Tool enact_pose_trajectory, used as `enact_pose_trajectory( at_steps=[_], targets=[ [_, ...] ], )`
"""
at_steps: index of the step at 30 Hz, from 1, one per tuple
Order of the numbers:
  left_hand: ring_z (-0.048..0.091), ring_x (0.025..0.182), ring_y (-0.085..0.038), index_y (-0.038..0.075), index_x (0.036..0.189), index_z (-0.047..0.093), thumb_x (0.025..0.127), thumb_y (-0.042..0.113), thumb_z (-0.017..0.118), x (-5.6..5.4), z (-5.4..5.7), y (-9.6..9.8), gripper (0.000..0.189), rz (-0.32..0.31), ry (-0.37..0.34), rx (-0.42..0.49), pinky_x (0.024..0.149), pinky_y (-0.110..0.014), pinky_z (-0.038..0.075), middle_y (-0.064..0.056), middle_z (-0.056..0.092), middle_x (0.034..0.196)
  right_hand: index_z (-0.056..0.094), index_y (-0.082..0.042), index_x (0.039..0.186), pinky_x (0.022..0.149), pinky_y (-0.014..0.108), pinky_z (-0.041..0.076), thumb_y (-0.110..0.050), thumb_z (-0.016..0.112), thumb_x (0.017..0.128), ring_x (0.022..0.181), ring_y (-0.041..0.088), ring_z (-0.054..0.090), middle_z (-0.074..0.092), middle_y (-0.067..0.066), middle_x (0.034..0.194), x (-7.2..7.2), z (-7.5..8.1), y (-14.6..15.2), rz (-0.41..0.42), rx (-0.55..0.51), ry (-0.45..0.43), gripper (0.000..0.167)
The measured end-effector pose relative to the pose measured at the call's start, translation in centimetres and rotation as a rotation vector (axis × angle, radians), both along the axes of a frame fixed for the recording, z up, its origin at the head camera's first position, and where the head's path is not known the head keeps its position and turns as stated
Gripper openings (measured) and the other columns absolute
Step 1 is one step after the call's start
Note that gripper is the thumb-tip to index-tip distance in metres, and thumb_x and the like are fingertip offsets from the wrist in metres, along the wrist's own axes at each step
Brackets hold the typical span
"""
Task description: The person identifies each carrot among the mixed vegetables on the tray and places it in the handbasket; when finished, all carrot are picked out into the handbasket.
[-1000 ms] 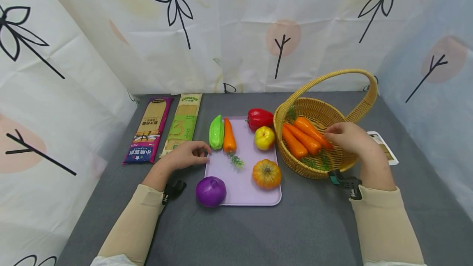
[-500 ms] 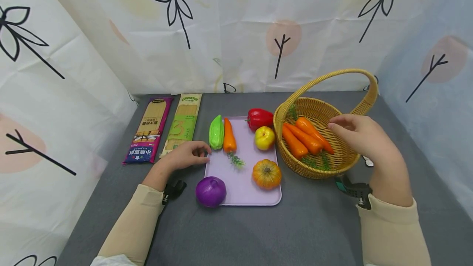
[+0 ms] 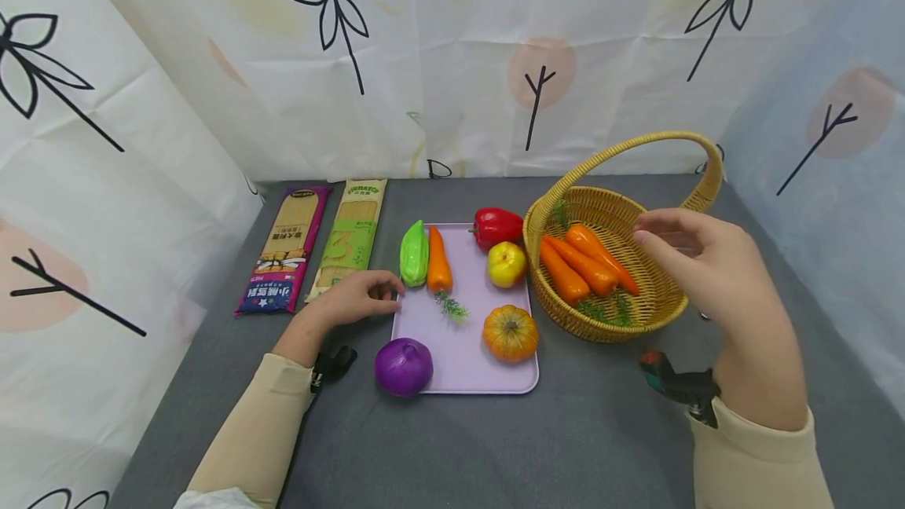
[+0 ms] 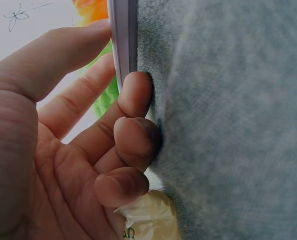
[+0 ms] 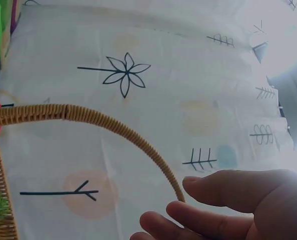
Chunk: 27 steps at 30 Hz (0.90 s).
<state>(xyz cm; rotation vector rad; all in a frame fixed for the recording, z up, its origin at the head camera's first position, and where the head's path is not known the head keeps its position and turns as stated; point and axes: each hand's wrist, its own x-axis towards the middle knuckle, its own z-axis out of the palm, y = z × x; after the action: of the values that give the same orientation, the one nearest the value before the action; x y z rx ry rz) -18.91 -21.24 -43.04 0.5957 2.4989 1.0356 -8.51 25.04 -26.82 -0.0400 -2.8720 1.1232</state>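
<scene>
My right hand [image 3: 714, 265] hovers over the right side of a yellow wicker basket [image 3: 601, 201], fingers loosely bent and nothing between them. Three orange carrots [image 3: 581, 265] lie inside the basket. In the right wrist view, the basket's handle [image 5: 123, 129] arches beyond the thumb and fingertips. My left hand [image 3: 357, 297] rests at the left edge of a pale purple tray [image 3: 452, 364]. Seen from the left wrist, its thumb and fingertips touch or nearly touch the tray's rim [image 4: 122, 45], with the other fingers loosely curled.
Around the tray are a carrot [image 3: 438, 259], a green ridged vegetable [image 3: 414, 254], a red pepper [image 3: 498, 228], a yellow fruit [image 3: 506, 265], a small pumpkin [image 3: 511, 333] and a purple onion [image 3: 404, 367]. Two noodle packs, purple [image 3: 284, 250] and green [image 3: 351, 234], lie left.
My right hand has let go of the carrot's end in the basket and moved up and to the right. That carrot stays with the others. My left hand has not moved.
</scene>
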Motion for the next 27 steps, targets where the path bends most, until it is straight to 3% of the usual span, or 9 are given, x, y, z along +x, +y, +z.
enact_pose_trajectory(
  at_steps=[5, 7, 11, 18, 22, 27],
  targets=[
    [0.055, 0.082, -0.021, 0.017, 0.114, 0.071, 0.092, 0.026, 0.079, -0.1, -0.2, -0.1, 0.024, -0.007, 0.025, -0.018, 0.071, -0.036, 0.044, -0.001, 0.06, 0.087, 0.067, -0.018, 0.13, 0.084, 0.016, 0.046, -0.044, 0.065, 0.1, 0.103, 0.011, 0.061, 0.067, 0.0, 0.12, 1.3, 0.4, -1.1, -0.047, -0.044, 0.181, 0.04],
    [0.055, 0.082, -0.02, 0.017, 0.114, 0.071, 0.092, 0.027, 0.079, -0.2, -0.2, -0.1, 0.024, -0.009, 0.033, -0.023, 0.072, -0.037, 0.044, 0.0, 0.06, 0.087, 0.07, -0.016, 0.126, 0.079, 0.007, 0.045, -0.033, 0.07, 0.099, 0.097, 0.006, 0.062, 0.069, -0.003, 0.112, 1.7, 0.5, -1.6, -0.052, -0.094, 0.279, 0.032],
    [0.055, 0.083, -0.021, 0.018, 0.113, 0.071, 0.092, 0.027, 0.079, -0.1, -0.2, -0.1, 0.024, -0.007, 0.031, -0.021, 0.072, -0.037, 0.045, -0.001, 0.06, 0.087, 0.072, -0.009, 0.121, 0.079, 0.009, 0.049, -0.014, 0.074, 0.095, 0.092, 0.006, 0.066, 0.071, -0.005, 0.103, 2.7, 0.8, -2.8, -0.037, -0.192, 0.424, 0.026],
    [0.055, 0.083, -0.021, 0.018, 0.113, 0.071, 0.092, 0.027, 0.079, -0.1, -0.2, 0.0, 0.024, -0.005, 0.028, -0.016, 0.072, -0.037, 0.045, -0.001, 0.06, 0.087, 0.073, -0.003, 0.119, 0.082, 0.011, 0.049, 0.003, 0.075, 0.09, 0.093, 0.008, 0.067, 0.072, -0.006, 0.104, 3.7, 0.8, -4.8, -0.001, -0.268, 0.533, 0.03],
    [0.055, 0.083, -0.021, 0.018, 0.114, 0.071, 0.092, 0.027, 0.079, -0.1, -0.2, 0.0, 0.024, -0.002, 0.025, -0.019, 0.073, -0.037, 0.045, -0.001, 0.06, 0.088, 0.073, 0.0, 0.118, 0.084, 0.014, 0.051, 0.012, 0.076, 0.084, 0.094, 0.01, 0.068, 0.072, 0.002, 0.107, 4.0, 0.4, -6.3, 0.083, -0.316, 0.61, 0.036],
    [0.055, 0.084, -0.022, 0.018, 0.114, 0.071, 0.092, 0.026, 0.079, -0.1, -0.2, 0.0, 0.024, 0.001, 0.023, -0.022, 0.073, -0.037, 0.045, -0.001, 0.06, 0.088, 0.071, 0.0, 0.121, 0.083, 0.017, 0.053, 0.018, 0.077, 0.079, 0.095, 0.011, 0.068, 0.071, 0.007, 0.109, 4.2, -0.2, -8.3, 0.188, -0.343, 0.641, 0.046]
  ],
)
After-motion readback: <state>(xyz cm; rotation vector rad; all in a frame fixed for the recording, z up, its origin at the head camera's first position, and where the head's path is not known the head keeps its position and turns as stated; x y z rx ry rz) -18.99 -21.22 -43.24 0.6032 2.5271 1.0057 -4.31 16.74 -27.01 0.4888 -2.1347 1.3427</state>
